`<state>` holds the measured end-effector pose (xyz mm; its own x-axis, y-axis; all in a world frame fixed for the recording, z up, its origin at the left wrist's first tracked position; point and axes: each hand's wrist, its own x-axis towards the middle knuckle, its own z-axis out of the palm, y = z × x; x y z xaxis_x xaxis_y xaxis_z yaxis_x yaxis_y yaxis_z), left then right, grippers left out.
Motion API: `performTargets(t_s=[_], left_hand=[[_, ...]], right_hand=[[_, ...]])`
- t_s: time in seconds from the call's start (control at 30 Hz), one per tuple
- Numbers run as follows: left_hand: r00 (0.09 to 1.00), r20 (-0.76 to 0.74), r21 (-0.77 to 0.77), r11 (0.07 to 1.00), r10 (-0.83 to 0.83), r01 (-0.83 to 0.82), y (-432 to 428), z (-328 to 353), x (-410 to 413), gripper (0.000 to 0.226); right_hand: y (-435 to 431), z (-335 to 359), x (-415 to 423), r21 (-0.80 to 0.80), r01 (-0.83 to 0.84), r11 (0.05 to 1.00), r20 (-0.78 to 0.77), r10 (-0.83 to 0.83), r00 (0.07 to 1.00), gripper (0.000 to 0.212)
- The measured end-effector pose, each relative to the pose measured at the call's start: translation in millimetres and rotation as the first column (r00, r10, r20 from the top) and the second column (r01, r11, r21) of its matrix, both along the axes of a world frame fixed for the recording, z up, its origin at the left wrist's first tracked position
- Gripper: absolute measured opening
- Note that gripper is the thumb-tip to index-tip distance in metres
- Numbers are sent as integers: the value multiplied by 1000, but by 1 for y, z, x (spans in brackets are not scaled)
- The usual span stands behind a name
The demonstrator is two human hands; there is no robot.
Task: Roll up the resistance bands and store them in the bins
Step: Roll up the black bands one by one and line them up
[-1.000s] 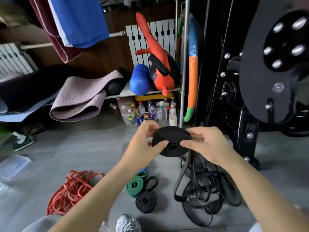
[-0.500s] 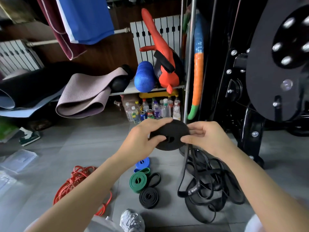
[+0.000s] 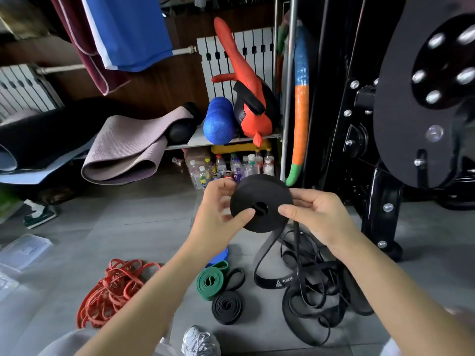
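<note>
black band roll pinched between left hand, right hand

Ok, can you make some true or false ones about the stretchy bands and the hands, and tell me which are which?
1. The left hand and the right hand both hold the black roll. True.
2. The black roll is wound up all the way. False: a loose tail hangs from it down toward the floor.
3. A green band lies rolled up on the floor. True.
4. The red bands are in a tidy roll. False: the red bands lie in a loose, tangled heap.
</note>
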<state>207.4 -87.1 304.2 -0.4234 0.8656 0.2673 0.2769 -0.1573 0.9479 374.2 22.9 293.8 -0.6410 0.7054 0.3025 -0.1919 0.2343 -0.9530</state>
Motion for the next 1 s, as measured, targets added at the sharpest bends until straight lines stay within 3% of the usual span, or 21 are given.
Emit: performTargets(t_s=[0.07,0.13,0.2,0.27,0.4,0.5,0.6,0.8,1.0], left_hand=[[911,-411,-31,998,32,-49,0,13,-11,55],[658,-749,-57,998,-70,42,1,24,-16,65],[439,-869,-184,972,-229,145,3,31,-14,67],[386,-866,-277,947,-319,162,8,35,-12,63],[430,-798,-377,906,-423,192,13,36,-17,66],[448,-804,-319,920,-391,229,13,33,-19,66],[613,-722,-207,945,-321,252,8,25,-21,59],[897,-414,-56,988,-154,144,-1,2,-19,64],[992,-115,148,987,-53,70,0,2,-20,59]], right_hand=[[2,2,0,48,0,999,51,-3,999,43],[2,2,-1,87,-24,996,115,14,993,48],[1,2,-1,85,-57,995,139,45,989,47],[1,3,-2,92,-66,994,149,52,988,47],[1,5,-1,112,-88,990,169,68,983,45],[1,6,-1,95,-79,992,146,64,987,45],[2,9,0,55,-68,996,100,63,993,31],[10,8,4,-35,-92,995,70,95,993,30],[9,4,2,-63,-77,995,50,80,996,30]])
